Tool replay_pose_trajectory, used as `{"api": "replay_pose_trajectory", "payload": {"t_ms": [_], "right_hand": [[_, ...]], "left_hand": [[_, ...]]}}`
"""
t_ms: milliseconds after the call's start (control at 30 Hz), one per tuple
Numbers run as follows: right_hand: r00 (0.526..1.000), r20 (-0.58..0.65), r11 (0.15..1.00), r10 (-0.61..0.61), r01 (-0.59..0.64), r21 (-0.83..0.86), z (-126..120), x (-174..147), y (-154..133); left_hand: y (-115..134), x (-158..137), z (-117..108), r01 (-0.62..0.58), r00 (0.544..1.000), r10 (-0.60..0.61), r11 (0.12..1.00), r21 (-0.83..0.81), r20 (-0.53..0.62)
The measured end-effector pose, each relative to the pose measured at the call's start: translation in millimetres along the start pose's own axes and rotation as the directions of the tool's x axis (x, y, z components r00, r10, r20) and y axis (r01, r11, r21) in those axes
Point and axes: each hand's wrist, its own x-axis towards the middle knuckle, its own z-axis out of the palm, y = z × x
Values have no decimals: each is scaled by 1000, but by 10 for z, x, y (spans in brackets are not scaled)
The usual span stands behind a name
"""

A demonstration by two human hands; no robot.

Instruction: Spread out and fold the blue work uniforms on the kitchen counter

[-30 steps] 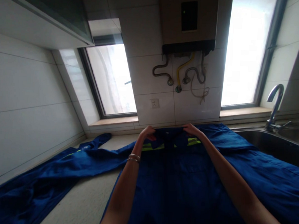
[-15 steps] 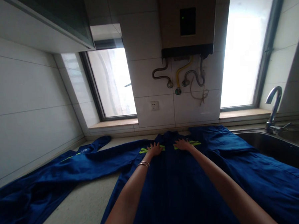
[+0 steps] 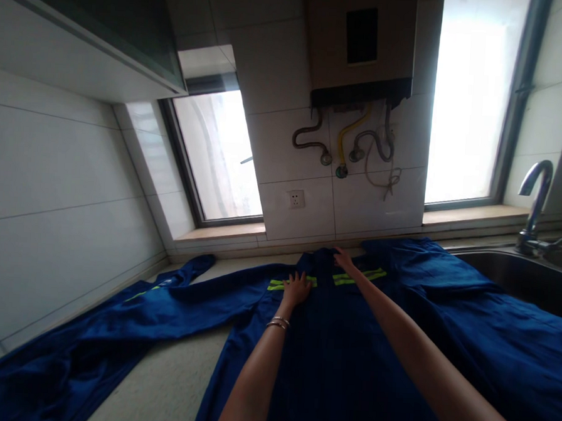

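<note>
Two bare hands were on a dark blue work jacket (image 3: 348, 358) spread flat across a speckled countertop (image 3: 168, 387). The left hand (image 3: 296, 288) lay palm down with fingers spread on the cloth just below the left reflective yellow stripe (image 3: 284, 283), holding nothing; two thin bangles (image 3: 278, 323) sat at that wrist. The right hand (image 3: 343, 258) reached further, to the collar (image 3: 323, 260) at the far edge of the jacket near the wall. Its fingers rested on the collar fabric; whether they pinched it or merely pressed it could not be told. The right stripe (image 3: 360, 277) ran just beside that hand.

One sleeve (image 3: 115, 315) extended along the counter to the left, toward the corner of the tiled wall (image 3: 54, 224). The other side of the jacket stretched right and lay close to the rim of a steel sink (image 3: 517, 273), with a curved tap (image 3: 536, 199) behind it.

On the wall ahead hung a water heater (image 3: 360, 45) with hoses (image 3: 355, 139) below, and a wall socket (image 3: 297, 199) under those. Windows (image 3: 220, 157) stood at either side of it.
</note>
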Motion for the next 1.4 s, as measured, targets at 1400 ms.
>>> {"api": "replay_pose_trajectory", "payload": {"t_ms": [1400], "right_hand": [[923,19,923,-385,385,8,-151,-710,-3]], "left_hand": [[750,475,-177,-88,988,15,870,-485,-153]]}}
